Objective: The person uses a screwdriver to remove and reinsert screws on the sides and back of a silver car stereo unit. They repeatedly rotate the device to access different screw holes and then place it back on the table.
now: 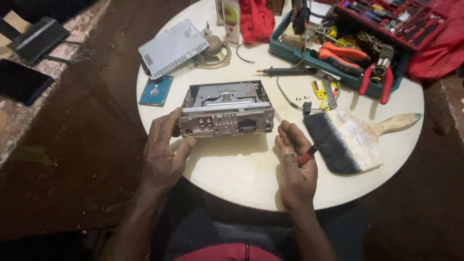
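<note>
A home repair corner: round white tabletop (241,179), open toolbox (338,53) at 1 o'clock, spare circuit board (155,91) at 10 o'clock, carpeted floor (72,145)

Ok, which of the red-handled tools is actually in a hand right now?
The slim red-handled probe in the right hand. The red pliers and orange-handled cutters lie in the teal toolbox, untouched.

Bare table (232,169) between hands open; wide brush (345,140) blocks right, toolbox (285,46) and probe (290,71) crowd behind stereo unit (224,108).
</note>
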